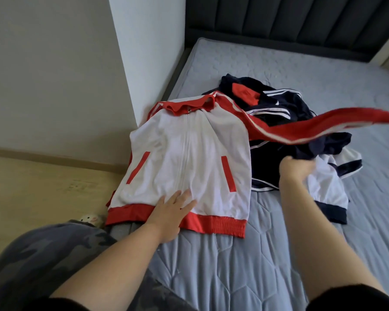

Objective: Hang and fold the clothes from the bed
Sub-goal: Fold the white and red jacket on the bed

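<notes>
The white and red jacket [189,153] lies front up on the near left corner of the bed [234,254], zipped shut, its collar towards the headboard [279,19] and its red hem towards you. Your left hand [173,212] rests flat on that hem and the white cloth just above it, fingers straight and a little apart. The jacket's red sleeve [312,129] on your right is off the mattress and stretches out across the frame to the right edge, blurred.

Your right hand [295,169] is below that sleeve, at the near edge of the navy clothes [279,108]. Its fingers look curled into the dark cloth, though blur hides just how they sit. The navy clothes are heaped right beside the jacket, touching it, with white stripes and a red patch showing. A white top [328,189] with navy trim lies partly under the heap, to the right of your forearm.

Past the bed's left side are a pale wall [54,75] and a wooden floor [32,187]. Your camouflage trousers [43,254] fill the lower left corner.
</notes>
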Motion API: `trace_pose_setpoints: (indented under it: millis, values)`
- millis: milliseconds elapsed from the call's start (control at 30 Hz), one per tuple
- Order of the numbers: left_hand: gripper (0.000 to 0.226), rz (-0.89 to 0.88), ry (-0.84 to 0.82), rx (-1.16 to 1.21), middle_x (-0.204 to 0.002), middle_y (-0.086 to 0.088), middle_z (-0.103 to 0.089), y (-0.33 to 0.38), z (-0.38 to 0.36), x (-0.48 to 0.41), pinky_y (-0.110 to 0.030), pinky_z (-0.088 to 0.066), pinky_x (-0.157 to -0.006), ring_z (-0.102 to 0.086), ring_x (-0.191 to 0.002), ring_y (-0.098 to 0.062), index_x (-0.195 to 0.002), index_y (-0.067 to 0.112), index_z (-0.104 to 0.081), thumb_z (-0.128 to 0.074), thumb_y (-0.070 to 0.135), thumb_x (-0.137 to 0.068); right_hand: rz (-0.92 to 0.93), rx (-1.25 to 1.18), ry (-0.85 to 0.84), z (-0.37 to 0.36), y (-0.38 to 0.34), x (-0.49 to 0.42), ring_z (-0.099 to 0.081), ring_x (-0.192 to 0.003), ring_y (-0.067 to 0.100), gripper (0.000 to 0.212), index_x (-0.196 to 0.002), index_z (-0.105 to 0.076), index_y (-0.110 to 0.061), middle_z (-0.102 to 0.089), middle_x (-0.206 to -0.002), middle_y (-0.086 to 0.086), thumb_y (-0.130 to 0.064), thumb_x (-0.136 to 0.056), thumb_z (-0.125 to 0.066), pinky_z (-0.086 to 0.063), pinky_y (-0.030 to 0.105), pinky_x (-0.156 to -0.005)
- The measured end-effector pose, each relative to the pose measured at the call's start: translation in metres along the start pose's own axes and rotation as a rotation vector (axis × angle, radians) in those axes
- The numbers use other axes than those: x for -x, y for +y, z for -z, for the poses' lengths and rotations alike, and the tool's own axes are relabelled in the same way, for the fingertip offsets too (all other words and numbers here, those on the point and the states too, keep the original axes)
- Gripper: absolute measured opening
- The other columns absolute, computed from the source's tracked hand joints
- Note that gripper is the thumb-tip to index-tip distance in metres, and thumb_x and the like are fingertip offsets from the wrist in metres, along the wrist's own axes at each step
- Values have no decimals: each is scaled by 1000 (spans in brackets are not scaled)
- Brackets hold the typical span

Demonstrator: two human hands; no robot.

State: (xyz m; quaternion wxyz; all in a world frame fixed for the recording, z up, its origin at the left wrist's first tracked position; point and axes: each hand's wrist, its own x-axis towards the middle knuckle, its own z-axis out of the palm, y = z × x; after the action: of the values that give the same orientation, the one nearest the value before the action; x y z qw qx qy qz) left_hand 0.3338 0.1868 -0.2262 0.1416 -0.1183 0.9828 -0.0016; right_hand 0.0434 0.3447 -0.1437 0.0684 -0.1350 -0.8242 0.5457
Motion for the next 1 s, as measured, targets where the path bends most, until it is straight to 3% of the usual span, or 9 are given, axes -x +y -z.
trace_pose_setpoints:
  millis: [133, 200, 300, 433, 633, 767, 833, 900, 1000]
  values:
    - [97, 38, 23, -34, -158, -4, 15, 2, 1, -2, -46, -29, -111, -4, -146, -30, -151, 30, 6, -55, -3, -83, -236, 271, -585, -20, 52, 50, -58, -84, 30, 49, -119, -53, 10, -59, -102, 20, -29, -91, -57, -46, 35, -69]
    - [95, 40, 31, -40, -156, -9, -4, 2, 3, -3, -40, -43, -97, -24, -137, -32, -152, 29, 0, -53, -7, -81, -217, 426, -743, -25, 69, 68, -57, -93, 28, 43, -121, -54, 3, -60, -113, 15, -28, -92, -54, -46, 35, -74]
    - [90, 28, 68, 41, -133, -7, -36, -5, 6, -3, -36, -49, -80, -43, -112, -26, -151, 27, -11, -50, -8, -79, -128, 365, -686, -26, 76, 75, -57, -100, 32, 31, -111, -59, 6, -63, -110, 18, -18, -92, -52, -42, 36, -80]
    - [71, -120, 56, 150, -114, 0, -47, 0, 13, -2, -34, -46, -76, -52, -97, -22, -145, 30, -28, -49, 8, -81, -46, 200, -355, -5, 68, 66, -56, -89, 33, 13, -92, -56, 0, -57, -80, 8, -10, -90, -49, -34, 30, -69]
    - [59, -267, -142, 160, -123, -2, -50, 24, 8, -2, -36, -46, -85, -55, -105, -28, -142, 29, -38, -50, 24, -85, -5, 939, -660, 15, 85, 66, -61, -103, 35, 35, -121, -50, 1, -62, -114, 18, -10, -89, -58, -46, 34, -73]
    - [50, -41, -199, 736, -114, 6, -63, 17, 9, -2, -29, -45, -88, -60, -101, -16, -125, 31, -58, -41, 62, -90, 427, 844, -389, 5, 96, 87, -43, -122, 36, 62, -141, -28, -6, -41, -137, 17, -4, -83, -49, -37, 41, -95]
    - [43, 163, -115, 1050, -103, 5, -64, 6, 11, -4, -32, -48, -87, -61, -94, -15, -107, 29, -63, -37, 61, -93, 675, 742, -428, -7, 98, 102, -32, -133, 37, 67, -145, -28, -5, -32, -148, 18, -5, -82, -50, -23, 42, -110]
    - [30, 272, 95, 877, -113, 0, -60, -16, 11, -6, -32, -46, -93, -56, -108, -19, -103, 24, -63, -42, 45, -96, 800, 797, -551, -19, 104, 115, -21, -143, 32, 64, -149, -25, -9, -23, -155, 15, -15, -89, -47, -12, 43, -117]
    - [52, 354, 79, 500, -153, -4, -25, -49, -4, -4, -36, -24, -114, -20, -142, -22, -146, 24, -35, -45, 29, -96, 551, 958, -637, -33, 118, 128, -2, -147, 22, 60, -152, -13, -19, -6, -160, 5, -29, -95, -29, 1, 52, -116]
